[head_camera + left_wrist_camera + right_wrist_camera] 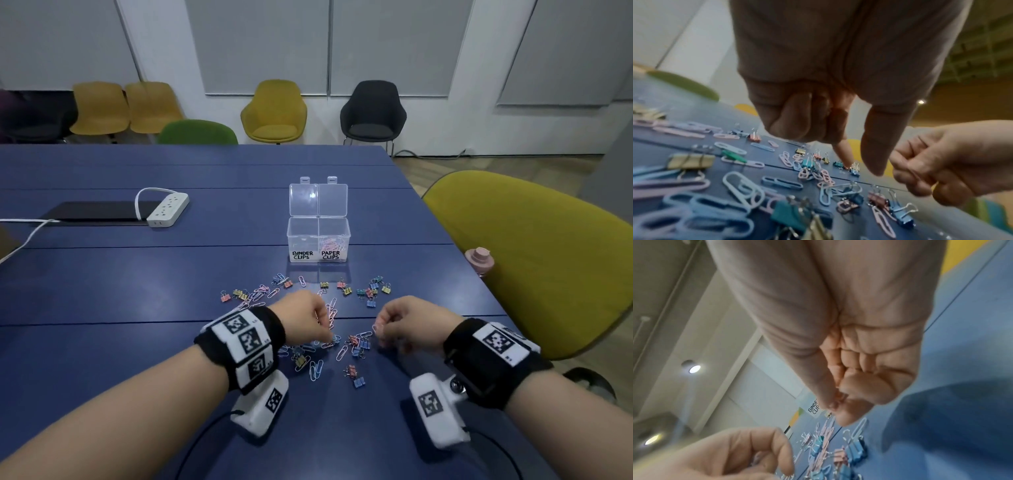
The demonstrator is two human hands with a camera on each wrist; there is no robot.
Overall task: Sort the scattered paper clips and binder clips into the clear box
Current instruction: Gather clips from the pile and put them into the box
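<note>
Blue table [102, 281] under grey wall panels, chairs along the far side, a power strip [168, 209] far left. Clear box [318, 240] standing open past the clips, lid up, left half labelled BINDER CLIPS, right half PAPER CLIPS; some paper clips already in the right half, nothing discernible in the left. Paper clips [331, 313] and binder clips [371, 291] scattered mixed between box and wrists, more near the hands. Left hand [305, 322] low over the pile, knuckles up; from the head view, fingertips hidden. Only in the left wrist view: left hand [818, 89] with outer fingers curled in, index and thumb pointing down and held apart, nothing between them. Right hand [406, 323] just right of the pile, loosely fisted, a pale clip at its fingertips in the head view. Confirmed from the left wrist view, right hand [945, 160] pinching a thin wire between thumb and fingers. Right wrist view too blurred to make out the pinched clip: right hand [849, 369] with thumb and fingers pressed together, box label behind them.
</note>
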